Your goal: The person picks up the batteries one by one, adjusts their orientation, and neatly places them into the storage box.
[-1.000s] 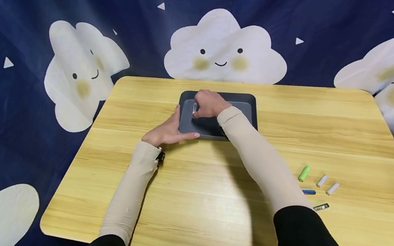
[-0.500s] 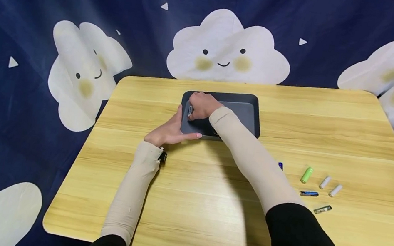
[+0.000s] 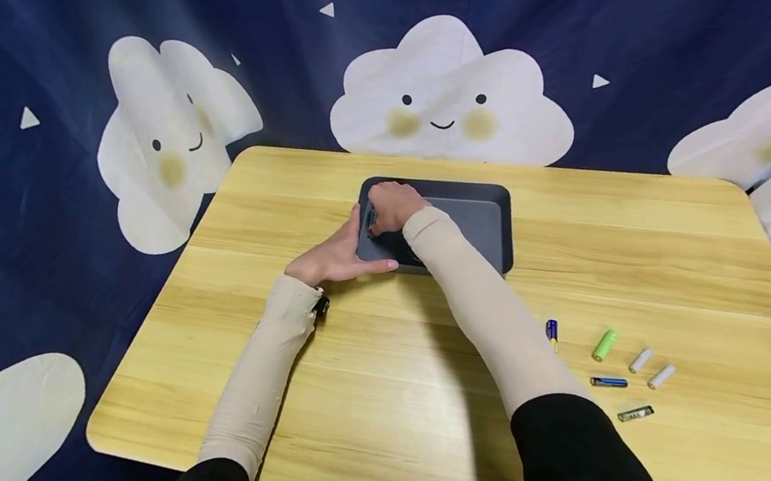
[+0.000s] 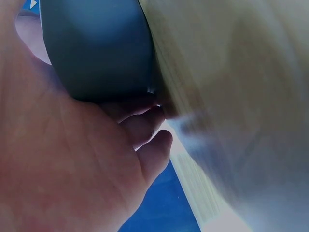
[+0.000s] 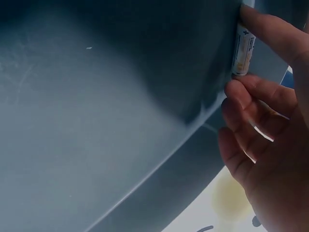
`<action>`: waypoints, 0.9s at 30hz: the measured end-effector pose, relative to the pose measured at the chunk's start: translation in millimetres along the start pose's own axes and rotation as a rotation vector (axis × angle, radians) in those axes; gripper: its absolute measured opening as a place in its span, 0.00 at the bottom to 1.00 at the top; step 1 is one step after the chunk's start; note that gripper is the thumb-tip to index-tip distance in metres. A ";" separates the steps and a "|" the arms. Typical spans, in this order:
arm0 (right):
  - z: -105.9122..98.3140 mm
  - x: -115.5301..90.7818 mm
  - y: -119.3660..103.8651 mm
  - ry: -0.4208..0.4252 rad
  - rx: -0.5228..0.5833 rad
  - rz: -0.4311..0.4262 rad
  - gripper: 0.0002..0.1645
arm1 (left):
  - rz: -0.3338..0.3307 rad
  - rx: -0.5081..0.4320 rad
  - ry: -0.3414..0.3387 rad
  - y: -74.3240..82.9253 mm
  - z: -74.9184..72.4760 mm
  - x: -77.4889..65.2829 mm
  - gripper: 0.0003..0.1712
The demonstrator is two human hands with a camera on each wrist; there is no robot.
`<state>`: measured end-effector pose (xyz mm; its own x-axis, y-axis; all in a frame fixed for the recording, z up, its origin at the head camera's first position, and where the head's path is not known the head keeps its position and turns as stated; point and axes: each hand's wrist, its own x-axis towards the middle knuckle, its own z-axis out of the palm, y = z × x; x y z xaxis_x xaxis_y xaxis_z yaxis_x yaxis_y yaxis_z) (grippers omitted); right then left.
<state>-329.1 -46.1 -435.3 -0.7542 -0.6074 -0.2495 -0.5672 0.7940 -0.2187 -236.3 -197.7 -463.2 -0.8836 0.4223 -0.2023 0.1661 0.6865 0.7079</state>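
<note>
A dark grey rectangular tray point(image 3: 471, 224) lies near the back of the wooden table. My left hand point(image 3: 337, 258) rests against its front left corner, thumb along the front wall and fingers along the left side. In the left wrist view the palm touches the tray wall point(image 4: 99, 53). Inside the tray, at its left end, my right hand point(image 3: 393, 207) holds a small white battery point(image 5: 244, 50). Thumb and index finger pinch the battery by its two ends, close to the tray wall, as seen in the right wrist view.
Right of my arm lie several loose batteries: a green one point(image 3: 604, 345), two white ones, a blue one point(image 3: 609, 382), a dark blue and yellow one point(image 3: 552, 333) and a grey-green one point(image 3: 636, 413). A blue curtain with clouds hangs behind the table point(image 3: 362, 410).
My right hand has moved left inside the tray with the battery, to the left wall. The left hand stays at the corner. The dark blue battery has come out from behind my right arm.
</note>
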 end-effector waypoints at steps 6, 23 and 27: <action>-2.9 0.7 -4.4 -0.013 0.016 -0.004 0.15 | -0.035 0.019 -0.009 2.6 -1.6 -1.4 0.77; -2.5 0.7 -12.0 0.004 -0.008 0.010 0.23 | -0.088 0.055 -0.028 8.1 -0.4 -4.3 0.77; -7.0 -1.5 -11.3 0.006 0.003 0.008 0.24 | -0.091 0.054 -0.022 5.4 -0.9 -4.2 0.77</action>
<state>-323.9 -54.0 -425.9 -0.7608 -0.6009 -0.2452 -0.5601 0.7987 -0.2198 -232.1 -196.3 -457.9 -0.8863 0.3694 -0.2794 0.1094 0.7532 0.6487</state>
